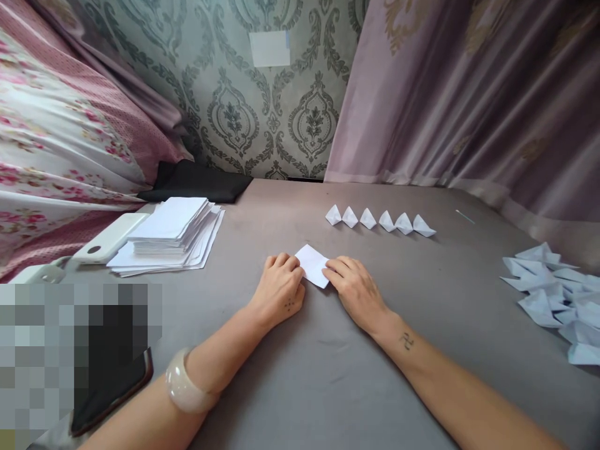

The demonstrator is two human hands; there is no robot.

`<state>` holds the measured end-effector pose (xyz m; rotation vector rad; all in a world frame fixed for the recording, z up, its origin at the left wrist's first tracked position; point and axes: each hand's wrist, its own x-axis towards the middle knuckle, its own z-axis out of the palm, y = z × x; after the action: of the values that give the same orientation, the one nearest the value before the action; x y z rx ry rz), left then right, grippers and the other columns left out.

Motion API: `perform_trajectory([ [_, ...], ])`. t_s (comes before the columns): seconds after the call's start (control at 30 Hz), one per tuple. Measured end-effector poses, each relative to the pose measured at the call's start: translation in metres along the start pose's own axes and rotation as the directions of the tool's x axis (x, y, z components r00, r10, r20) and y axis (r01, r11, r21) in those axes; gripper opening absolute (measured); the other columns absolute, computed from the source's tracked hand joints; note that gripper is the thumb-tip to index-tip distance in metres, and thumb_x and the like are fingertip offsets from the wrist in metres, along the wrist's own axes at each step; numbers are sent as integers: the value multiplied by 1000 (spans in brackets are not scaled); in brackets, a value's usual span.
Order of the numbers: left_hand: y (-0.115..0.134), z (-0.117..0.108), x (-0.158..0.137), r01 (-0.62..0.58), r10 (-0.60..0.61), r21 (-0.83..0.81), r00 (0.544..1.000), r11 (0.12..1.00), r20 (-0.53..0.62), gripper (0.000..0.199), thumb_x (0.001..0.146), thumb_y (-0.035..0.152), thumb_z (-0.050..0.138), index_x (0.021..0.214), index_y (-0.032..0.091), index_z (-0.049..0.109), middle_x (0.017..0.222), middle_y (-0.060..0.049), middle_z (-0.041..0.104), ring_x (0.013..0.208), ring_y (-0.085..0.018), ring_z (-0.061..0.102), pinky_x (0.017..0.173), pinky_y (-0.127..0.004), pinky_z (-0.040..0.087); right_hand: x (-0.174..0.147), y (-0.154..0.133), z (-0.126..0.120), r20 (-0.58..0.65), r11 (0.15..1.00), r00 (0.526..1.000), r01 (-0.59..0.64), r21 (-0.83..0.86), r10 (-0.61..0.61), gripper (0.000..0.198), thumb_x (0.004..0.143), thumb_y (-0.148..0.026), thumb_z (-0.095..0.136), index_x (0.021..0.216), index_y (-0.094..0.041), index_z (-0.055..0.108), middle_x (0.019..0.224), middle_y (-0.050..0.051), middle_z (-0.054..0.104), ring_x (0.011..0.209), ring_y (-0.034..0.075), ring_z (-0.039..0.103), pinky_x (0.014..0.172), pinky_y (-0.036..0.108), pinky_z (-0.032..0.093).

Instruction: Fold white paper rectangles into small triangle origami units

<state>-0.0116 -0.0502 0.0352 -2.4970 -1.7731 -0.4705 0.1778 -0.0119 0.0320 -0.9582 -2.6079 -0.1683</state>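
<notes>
White paper, a small folded piece (312, 262), is located mid-scene on the grey cloth-covered bench (290, 387), between the two hands. Head view: the left hand (280, 284) has its grip clamped on the left edge of the piece. The right hand (355, 286) has its fingertips together on the right edge; the thumb is hidden, so whether that grip pinches cannot be told. Beyond, slightly right, six folded paper shapes (368, 219) stand in a row. At far left, a stack of white sheets (169, 219) lies beside a white device (107, 242), with black cloth (201, 181) behind. At right, a heap of larger folded paper pieces (539, 278) is noted, overlapping one another.
</notes>
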Motion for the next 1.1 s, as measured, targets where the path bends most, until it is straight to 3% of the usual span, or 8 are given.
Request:
perform_trajectory([
  [0.2, -1, 4, 1, -81, 84, -150, 996, 985, 17, 28, 81, 7, 41, 98, 17, 61, 100, -10, 62, 97, -23, 53, 86, -36, 42, -4, 6, 1, 44, 993, 998, -57, 100, 53, 30, 86, -4, 44, 103, -17, 65, 105, 9, 65, 94, 20, 56, 83, 34, 46],
  [0.37, -1, 10, 2, 97, -111, -352, 994, 931, -22, 15, 80, 14, 52, 91, 19, 61, 99, -7, 62, 95, -21, 56, 85, -33, 47, -7, 12, 2, 50, 957, 990, -143, 254, 135, 23, 91, -20, 47, 101, -20, 68, 110, 7, 67, 99, 20, 59, 84, 35, 49],
  [0.53, -1, 12, 3, 166, -191, -459, 982, 873, -8, 8, 83, 18, 56, 80, 20, 63, 94, -5, 66, 90, -20, 59, 84, -33, 48, -4, 14, 6, 10, 898, 970, -230, 374, 244, 23, 91, -21, 48, 88, -22, 71, 104, 5, 69, 98, 18, 61, 85, 33, 49],
  [0.8, 1, 15, 6, 233, -277, -475, 960, 848, -24, 11, 83, 18, 57, 78, 20, 65, 95, -4, 67, 90, -20, 60, 83, -32, 47, 5, 10, 16, 22, 799, 892, -416, 434, 452, 17, 86, -25, 54, 75, -20, 65, 99, 6, 65, 92, 20, 58, 83, 34, 47],
  [1.1, 6, 16, 11, 280, -320, -437, 947, 855, -19, 19, 88, 21, 49, 75, 18, 63, 92, -7, 66, 89, -21, 59, 82, -34, 47, 10, 10, 26, 11, 795, 861, -475, 378, 509, 17, 86, -26, 52, 72, -18, 60, 101, 8, 60, 96, 22, 56, 86, 36, 45],
])
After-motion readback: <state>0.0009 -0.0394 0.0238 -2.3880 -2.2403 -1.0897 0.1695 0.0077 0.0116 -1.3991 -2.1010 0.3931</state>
